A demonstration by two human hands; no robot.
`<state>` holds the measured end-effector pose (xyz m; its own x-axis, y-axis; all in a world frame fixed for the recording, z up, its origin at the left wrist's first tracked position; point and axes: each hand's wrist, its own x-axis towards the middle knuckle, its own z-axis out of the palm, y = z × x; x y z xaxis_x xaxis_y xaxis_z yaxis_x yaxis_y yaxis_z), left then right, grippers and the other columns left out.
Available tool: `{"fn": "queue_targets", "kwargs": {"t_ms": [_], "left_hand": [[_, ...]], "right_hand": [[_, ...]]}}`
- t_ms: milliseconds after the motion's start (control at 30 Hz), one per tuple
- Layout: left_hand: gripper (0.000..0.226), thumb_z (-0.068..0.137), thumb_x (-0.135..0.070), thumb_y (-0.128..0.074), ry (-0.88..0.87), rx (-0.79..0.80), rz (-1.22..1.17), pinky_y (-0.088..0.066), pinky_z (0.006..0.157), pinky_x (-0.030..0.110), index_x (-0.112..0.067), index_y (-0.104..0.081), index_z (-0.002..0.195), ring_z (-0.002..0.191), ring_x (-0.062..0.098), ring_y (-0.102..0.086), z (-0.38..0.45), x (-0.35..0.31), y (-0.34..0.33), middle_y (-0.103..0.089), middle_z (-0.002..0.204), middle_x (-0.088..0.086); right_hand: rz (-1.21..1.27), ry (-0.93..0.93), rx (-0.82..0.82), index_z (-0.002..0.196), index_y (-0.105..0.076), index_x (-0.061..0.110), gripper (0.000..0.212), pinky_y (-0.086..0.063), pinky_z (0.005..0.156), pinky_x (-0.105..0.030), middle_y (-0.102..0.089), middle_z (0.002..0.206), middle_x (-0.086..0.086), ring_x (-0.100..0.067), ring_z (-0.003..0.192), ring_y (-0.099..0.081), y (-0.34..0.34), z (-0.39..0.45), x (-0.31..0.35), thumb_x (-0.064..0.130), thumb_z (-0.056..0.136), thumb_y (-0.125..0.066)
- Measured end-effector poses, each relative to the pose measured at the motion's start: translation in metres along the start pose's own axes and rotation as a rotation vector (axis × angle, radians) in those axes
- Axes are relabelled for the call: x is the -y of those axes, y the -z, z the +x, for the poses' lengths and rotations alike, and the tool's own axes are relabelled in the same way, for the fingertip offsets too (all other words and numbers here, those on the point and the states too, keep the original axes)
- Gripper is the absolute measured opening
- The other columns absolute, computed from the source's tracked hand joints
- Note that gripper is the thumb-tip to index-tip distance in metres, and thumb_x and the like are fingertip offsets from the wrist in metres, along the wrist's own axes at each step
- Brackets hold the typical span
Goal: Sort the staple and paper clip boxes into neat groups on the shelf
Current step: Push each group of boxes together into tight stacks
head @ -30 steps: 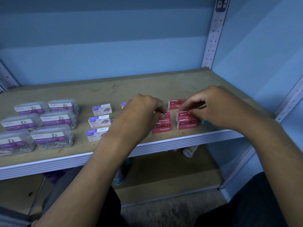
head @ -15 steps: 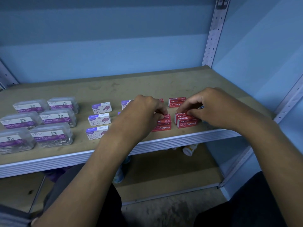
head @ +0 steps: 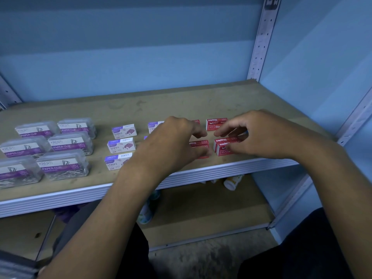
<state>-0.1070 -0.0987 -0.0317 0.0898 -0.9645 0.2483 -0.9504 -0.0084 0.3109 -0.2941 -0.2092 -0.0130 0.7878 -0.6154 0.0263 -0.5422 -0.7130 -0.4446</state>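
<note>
**Q:** Staple boxes and paper clip boxes: where do they lie in the head view?

**A:** All rest on the wooden shelf point(head: 181, 101). Six clear paper clip boxes point(head: 70, 142) fill the left of the frame in two columns of three. At centre, three purple-and-white staple boxes point(head: 121, 145) form one column; a second such column beside it is mostly hidden by the left hand. Right of centre sit the red staple boxes point(head: 216, 124), one toward the back and others nearer the front edge.

**Q:** How do the hands stand?

**A:** Left hand point(head: 173, 141) hovers over the centre, fingers curled and slightly apart; thumb and fingertips lie at a front red box point(head: 199, 146), but whether they clamp it cannot be told. Right hand point(head: 259, 133) reaches in from the right of the frame, fingers bent downward onto the stacked red boxes point(head: 225, 147); whether it grips them cannot be told either.

**Q:** Anything below?

**A:** At lower centre, beneath the shelf edge, a small white bottle point(head: 232, 181) lies on the lower board.
</note>
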Motion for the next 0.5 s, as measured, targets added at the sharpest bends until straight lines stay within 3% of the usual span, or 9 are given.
{"fn": "queue_targets", "kwargs": {"t_ms": [67, 233, 333, 500], "left_hand": [[0.052, 0.076, -0.046, -0.079, 0.007, 0.019, 0.017, -0.054, 0.087, 0.03, -0.03, -0.068, 0.123, 0.103, 0.009, -0.063, -0.0003, -0.001, 0.0006, -0.069, 0.12, -0.011], [0.033, 0.079, -0.031, -0.08, 0.001, 0.021, 0.018, -0.056, 0.085, 0.031, -0.028, -0.074, 0.111, 0.094, 0.009, -0.065, 0.0011, -0.0036, 0.0014, -0.073, 0.108, -0.007], [0.031, 0.076, -0.032, -0.082, 0.02, 0.006, -0.009, -0.056, 0.082, 0.033, -0.029, -0.076, 0.107, 0.09, 0.01, -0.066, 0.0029, -0.0022, -0.0004, -0.074, 0.102, -0.006], [0.031, 0.074, -0.035, -0.084, 0.014, -0.016, -0.045, -0.048, 0.072, 0.022, -0.03, -0.077, 0.104, 0.081, 0.004, -0.058, 0.0047, -0.002, -0.0037, -0.074, 0.098, -0.008]], "right_hand": [[-0.036, -0.004, 0.015, 0.12, -0.071, 0.035, 0.038, -0.044, 0.077, -0.005, -0.067, 0.111, 0.018, 0.008, 0.09, -0.061, -0.0006, 0.001, -0.0001, 0.023, 0.084, -0.078], [-0.072, -0.006, 0.015, 0.115, -0.074, 0.036, 0.033, -0.05, 0.088, -0.02, -0.072, 0.115, 0.013, -0.003, 0.098, -0.065, -0.0015, 0.0051, -0.0003, 0.021, 0.085, -0.078], [-0.078, -0.006, 0.016, 0.115, -0.074, 0.036, 0.033, -0.049, 0.086, -0.018, -0.072, 0.114, 0.014, -0.002, 0.097, -0.065, -0.002, 0.006, -0.0004, 0.021, 0.086, -0.078], [-0.067, 0.01, 0.013, 0.115, -0.075, 0.034, 0.033, -0.043, 0.079, -0.006, -0.073, 0.109, 0.017, 0.004, 0.093, -0.065, -0.0043, 0.007, -0.0008, 0.019, 0.086, -0.077]]}}
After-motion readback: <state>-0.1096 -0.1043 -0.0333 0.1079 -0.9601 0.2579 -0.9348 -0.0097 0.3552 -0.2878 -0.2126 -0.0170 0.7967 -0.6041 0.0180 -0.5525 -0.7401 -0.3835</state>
